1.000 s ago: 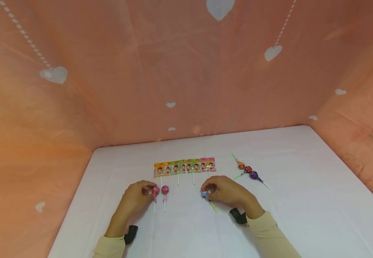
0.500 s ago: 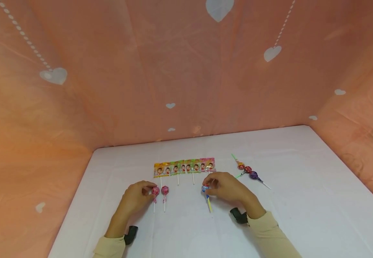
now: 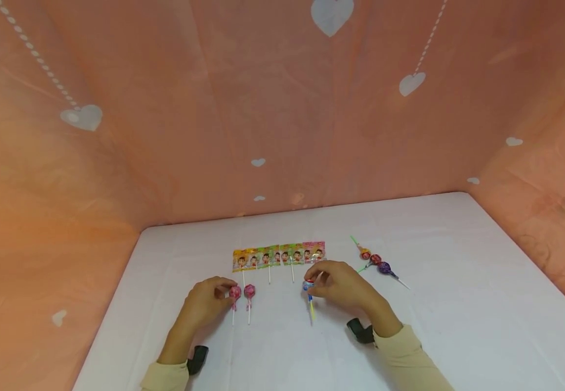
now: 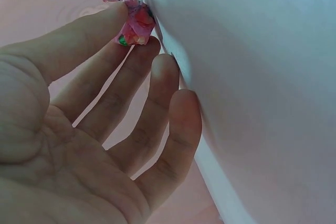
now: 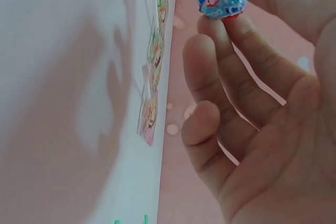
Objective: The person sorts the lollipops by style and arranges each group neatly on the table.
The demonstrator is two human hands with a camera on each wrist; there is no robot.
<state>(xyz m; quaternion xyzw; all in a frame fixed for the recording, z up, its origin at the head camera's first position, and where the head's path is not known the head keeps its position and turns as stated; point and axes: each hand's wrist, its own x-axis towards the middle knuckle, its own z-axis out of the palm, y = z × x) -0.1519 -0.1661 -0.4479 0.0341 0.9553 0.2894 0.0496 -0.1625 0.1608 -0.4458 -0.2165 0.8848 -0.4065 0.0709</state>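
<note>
My left hand pinches the head of a pink-wrapped lollipop between thumb and fingers, its white stick pointing toward me. The left wrist view shows the same pink wrapper at the fingertips. Just right of it lies a second pink lollipop, parallel and apart from the hand. Further right, my right hand holds a blue-wrapped lollipop by its head, with a yellow stick pointing down. In the right wrist view, thumb and fingers pinch that blue wrapper, while the other fingers curve loosely.
Behind the hands runs a row of flat packets with lollipop sticks: yellow, two green, and pink. To the right lie three loose lollipops, yellow, red and purple. A pink cloth wall edges the white table.
The blue lollipop's stick has swung from pointing lower right to nearly straight toward me, as the right hand shifted slightly. My left hand has stayed on its pink lollipop.
</note>
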